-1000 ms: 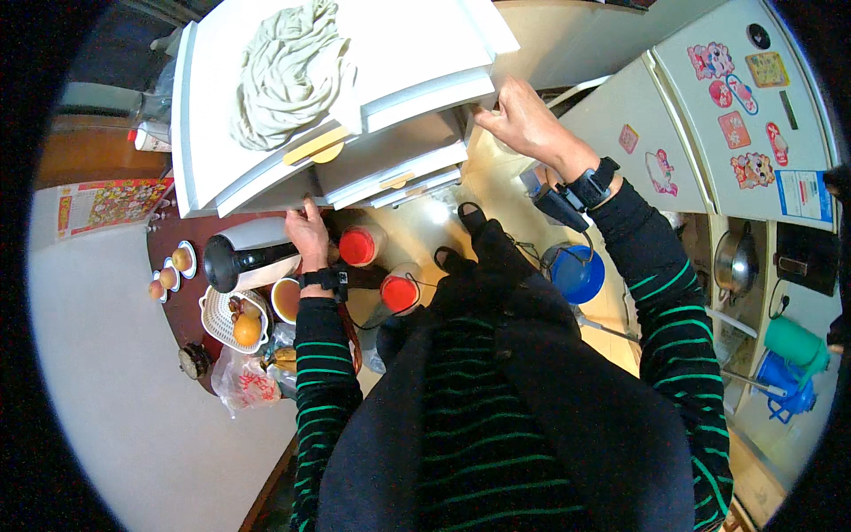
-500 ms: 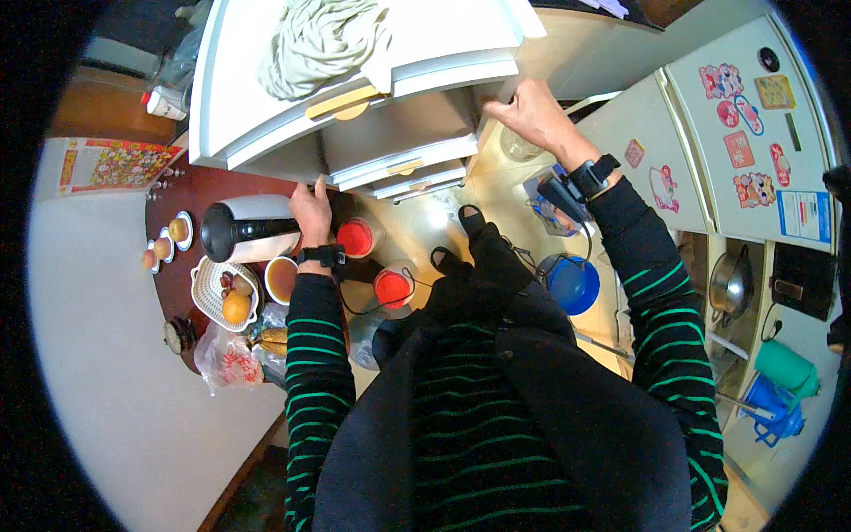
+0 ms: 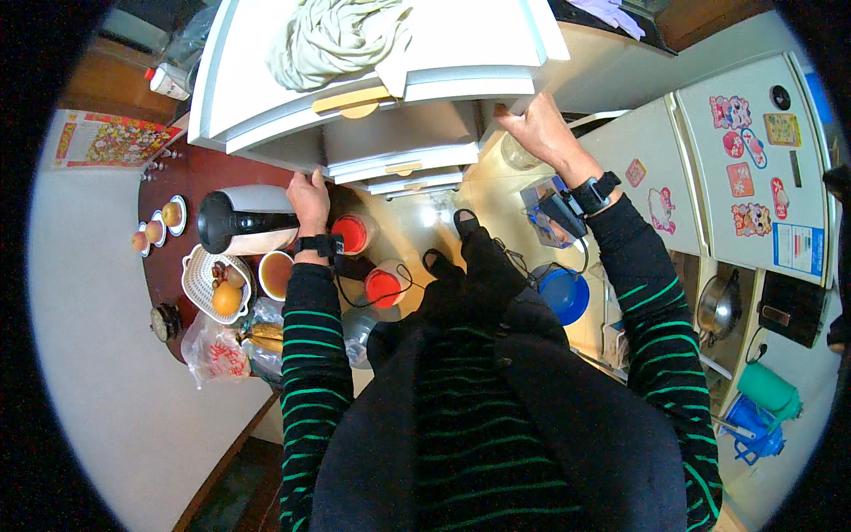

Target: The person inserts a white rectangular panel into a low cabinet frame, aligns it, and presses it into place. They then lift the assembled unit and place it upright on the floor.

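A white drawer cabinet (image 3: 483, 78) with gold handles stands before me, and a crumpled pale cloth (image 3: 337, 44) lies on top of it. Its upper drawer front juts out over the lower drawers (image 3: 403, 168). My left hand (image 3: 308, 202) is closed on the cabinet's lower left edge, the fingertips partly hidden behind it. At the right side edge, my right hand (image 3: 539, 133) grips the cabinet, thumb toward the inner side and the other fingers mostly hidden. Next to my left hand is a silver and black electric kettle (image 3: 248, 220) on a dark red table (image 3: 177, 293).
The table bears a white basket (image 3: 197, 297) of fruit, a bowl of brown liquid (image 3: 277, 273) and small plates of fruit (image 3: 174, 213). Red-lidded jars (image 3: 383, 285) and a blue bucket (image 3: 565, 297) stand near my feet. A white fridge (image 3: 700, 168) is at the right.
The cabinet's front right corner has come slightly nearer and to the right, my right hand moving along with it. Both hands keep their hold. My view has shifted a little.
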A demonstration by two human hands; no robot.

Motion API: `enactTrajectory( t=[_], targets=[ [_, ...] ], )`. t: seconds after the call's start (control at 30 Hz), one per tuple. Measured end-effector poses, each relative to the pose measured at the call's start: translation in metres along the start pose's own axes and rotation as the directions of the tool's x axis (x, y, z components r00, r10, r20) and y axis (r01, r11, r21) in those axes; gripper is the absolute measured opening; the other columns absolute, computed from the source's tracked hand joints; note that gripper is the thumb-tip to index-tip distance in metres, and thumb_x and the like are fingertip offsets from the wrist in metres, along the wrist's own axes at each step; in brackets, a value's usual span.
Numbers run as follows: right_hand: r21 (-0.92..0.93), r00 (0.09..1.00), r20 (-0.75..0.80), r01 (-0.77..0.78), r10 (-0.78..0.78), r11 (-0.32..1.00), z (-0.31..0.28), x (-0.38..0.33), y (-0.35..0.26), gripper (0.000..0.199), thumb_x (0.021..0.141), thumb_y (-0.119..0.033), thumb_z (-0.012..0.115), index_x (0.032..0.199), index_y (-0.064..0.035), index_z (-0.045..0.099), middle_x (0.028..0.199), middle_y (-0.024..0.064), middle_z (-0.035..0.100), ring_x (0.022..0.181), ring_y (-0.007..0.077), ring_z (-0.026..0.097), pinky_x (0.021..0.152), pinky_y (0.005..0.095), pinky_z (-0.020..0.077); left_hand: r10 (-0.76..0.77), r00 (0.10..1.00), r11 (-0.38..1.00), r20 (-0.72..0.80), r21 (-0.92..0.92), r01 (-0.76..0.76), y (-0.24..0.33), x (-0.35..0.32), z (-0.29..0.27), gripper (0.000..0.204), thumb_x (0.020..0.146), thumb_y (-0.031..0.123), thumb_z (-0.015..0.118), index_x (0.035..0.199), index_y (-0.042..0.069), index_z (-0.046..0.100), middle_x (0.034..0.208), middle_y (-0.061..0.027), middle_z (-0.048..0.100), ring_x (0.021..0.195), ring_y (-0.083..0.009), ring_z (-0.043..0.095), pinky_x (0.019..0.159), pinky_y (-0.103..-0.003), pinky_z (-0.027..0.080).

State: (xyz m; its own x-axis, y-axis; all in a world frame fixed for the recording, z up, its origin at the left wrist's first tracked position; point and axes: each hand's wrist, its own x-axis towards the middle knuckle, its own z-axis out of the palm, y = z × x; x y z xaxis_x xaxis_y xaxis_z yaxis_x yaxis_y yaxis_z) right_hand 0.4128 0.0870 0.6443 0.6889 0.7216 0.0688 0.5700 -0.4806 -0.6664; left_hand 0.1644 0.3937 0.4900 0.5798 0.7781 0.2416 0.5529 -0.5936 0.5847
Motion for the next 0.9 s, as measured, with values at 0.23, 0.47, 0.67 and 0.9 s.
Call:
enactTrajectory(
  t=[0.23, 0.47, 0.67, 0.9],
  targets=[
    [0.066, 0.999, -0.036, 0.006, -0.003, 0.998, 0.002, 0.001, 0.007, 0.038, 0.080, -0.021, 0.067, 0.108, 0.0035, 0.061, 0.095, 0.0266, 0.067, 0.089, 0.0414, 0.066, 0.079, 0.0427, 0.0528, 0.001, 1.000, 0.995, -0.028, 0.095, 0.002, 0.000, -0.007, 0.006, 0.025, 0.085, 0.019, 0.069, 0.088, -0.005, 0.065, 0.085, -0.0282, 0.066, 0.085, -0.0476, 0.062, 0.076, -0.053, 0.048],
    [-0.056, 1.000, -0.004, 0.004, -0.004, 0.998, 0.002, 0.000, 0.007, 0.036, 0.080, -0.023, 0.067, 0.104, 0.0038, 0.063, 0.090, 0.0271, 0.066, 0.082, 0.0419, 0.065, 0.075, 0.0445, 0.0527, -0.021, 0.999, 0.997, 0.031, 0.071, 0.018, 0.006, -0.004, -0.003, 0.026, 0.085, 0.019, 0.070, 0.085, -0.007, 0.064, 0.085, -0.0304, 0.065, 0.085, -0.0473, 0.063, 0.075, -0.052, 0.050],
    [-0.074, 0.999, -0.031, 0.016, -0.018, 0.997, 0.011, -0.002, 0.013, 0.040, 0.078, -0.029, 0.070, 0.097, 0.0060, 0.066, 0.085, 0.0303, 0.064, 0.082, 0.0469, 0.063, 0.073, 0.0469, 0.0524, -0.092, 0.994, 0.989, 0.058, -0.108, 0.098, 0.025, -0.005, -0.033, 0.029, 0.083, 0.020, 0.074, 0.095, -0.004, 0.064, 0.083, -0.0232, 0.069, 0.079, -0.0410, 0.067, 0.069, -0.044, 0.052],
    [-0.049, 0.996, -0.082, -0.040, 0.036, 0.998, 0.023, -0.002, 0.018, 0.028, 0.080, -0.020, 0.067, 0.094, 0.0048, 0.067, 0.083, 0.0255, 0.067, 0.076, 0.0399, 0.067, 0.069, 0.0403, 0.0524, 0.015, 0.999, 0.998, -0.043, -0.059, -0.018, 0.030, -0.004, -0.035, 0.019, 0.086, 0.014, 0.068, 0.085, -0.004, 0.064, 0.072, -0.0223, 0.065, 0.072, -0.0417, 0.065, 0.064, -0.046, 0.051]
  ],
)
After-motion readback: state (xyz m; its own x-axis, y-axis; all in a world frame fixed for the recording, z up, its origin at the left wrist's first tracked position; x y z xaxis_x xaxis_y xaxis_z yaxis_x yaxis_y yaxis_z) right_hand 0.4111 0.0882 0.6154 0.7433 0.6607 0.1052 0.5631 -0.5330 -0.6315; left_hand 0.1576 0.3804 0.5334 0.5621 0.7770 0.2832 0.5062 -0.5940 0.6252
